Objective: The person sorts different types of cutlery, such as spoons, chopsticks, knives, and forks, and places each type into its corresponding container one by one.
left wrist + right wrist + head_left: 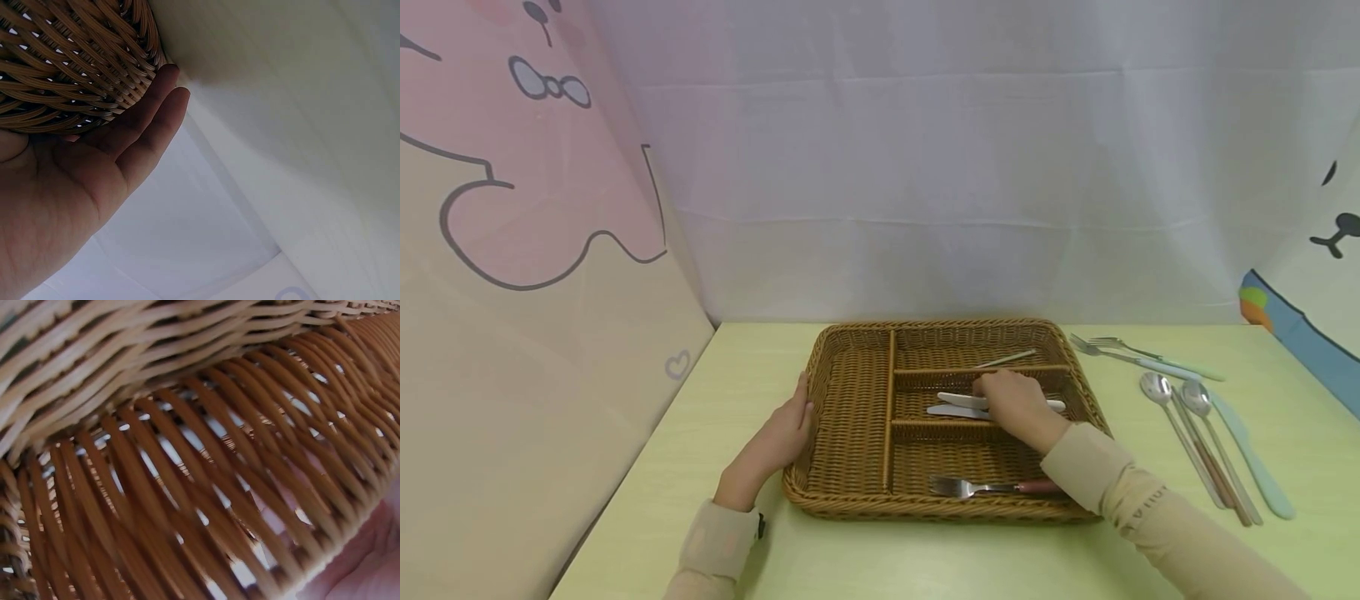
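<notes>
A brown wicker cutlery tray (850, 503) with several compartments stands on the table. My left hand (788, 431) lies along its left outer side; in the left wrist view, the fingers of that hand (81, 175) are fairly straight against the weave. My right hand (1018, 408) reaches into the middle right compartment, its fingers curled down over a white-handled table knife (958, 401); its fingertips are hidden. Just in front of that knife shows a pale knife blade (951, 412). A fork (953, 486) with a reddish-brown handle is in the front compartment, partly under the right sleeve.
A thin utensil (1011, 358) lies in the back compartment. Right of the tray on the table are two forks (1108, 353), two spoons (1156, 387), slim handles between them and a mint-green knife (1251, 458). White cloth (880, 208) hangs behind, and printed cloths flank both sides.
</notes>
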{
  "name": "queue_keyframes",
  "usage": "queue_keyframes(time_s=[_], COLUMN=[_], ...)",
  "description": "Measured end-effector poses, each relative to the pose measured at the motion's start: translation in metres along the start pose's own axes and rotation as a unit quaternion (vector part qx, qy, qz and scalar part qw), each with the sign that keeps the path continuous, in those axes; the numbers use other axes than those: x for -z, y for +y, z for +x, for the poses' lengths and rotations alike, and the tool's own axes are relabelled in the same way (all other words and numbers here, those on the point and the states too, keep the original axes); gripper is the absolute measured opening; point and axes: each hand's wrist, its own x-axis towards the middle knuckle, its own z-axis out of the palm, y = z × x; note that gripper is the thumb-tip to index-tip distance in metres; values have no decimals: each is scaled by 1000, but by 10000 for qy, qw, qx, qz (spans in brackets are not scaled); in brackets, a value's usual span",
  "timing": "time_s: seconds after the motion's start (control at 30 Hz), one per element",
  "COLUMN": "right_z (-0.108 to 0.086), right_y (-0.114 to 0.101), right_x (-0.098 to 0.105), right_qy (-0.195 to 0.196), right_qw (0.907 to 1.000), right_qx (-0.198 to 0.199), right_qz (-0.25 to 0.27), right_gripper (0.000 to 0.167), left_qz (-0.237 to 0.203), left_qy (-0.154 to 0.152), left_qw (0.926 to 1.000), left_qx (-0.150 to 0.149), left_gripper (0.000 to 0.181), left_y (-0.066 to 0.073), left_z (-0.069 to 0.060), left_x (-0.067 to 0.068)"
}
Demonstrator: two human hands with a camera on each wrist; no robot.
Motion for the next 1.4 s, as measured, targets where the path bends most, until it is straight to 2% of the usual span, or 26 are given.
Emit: queue_keyframes(time_s=[0.2, 0.37, 0.67, 0.87, 1.07, 1.2, 1.4], right_z=[5, 6, 5, 2, -2, -4, -10], right_y=[3, 7, 8, 9, 12, 17, 27], right_x=[-2, -4, -3, 0, 11, 17, 29], right_qy=[-136, -174, -229, 13, 315, 423, 558], right_qw=[9998, 9995, 9988, 9995, 9988, 9984, 9976], right_qx=[-38, 80, 101, 175, 183, 115, 19], right_qz=[111, 255, 410, 268, 340, 353, 418], right_gripper=[21, 17, 23, 17, 22, 19, 19], left_qz=[6, 3, 15, -31, -62, -147, -22], left_qy=[-13, -17, -10, 28, 169, 53, -88], left_qw=[10000, 10000, 10000, 10000, 9997, 9998, 10000], left_qx=[-3, 1, 13, -9, -184, -97, 18], left_gripper=[56, 56, 56, 56, 56, 57, 57], left_y=[-1, -1, -1, -1, 2, 0, -2], left_z=[1, 0, -1, 0, -3, -2, 1], left_x=[0, -1, 0, -1, 1, 1, 0])
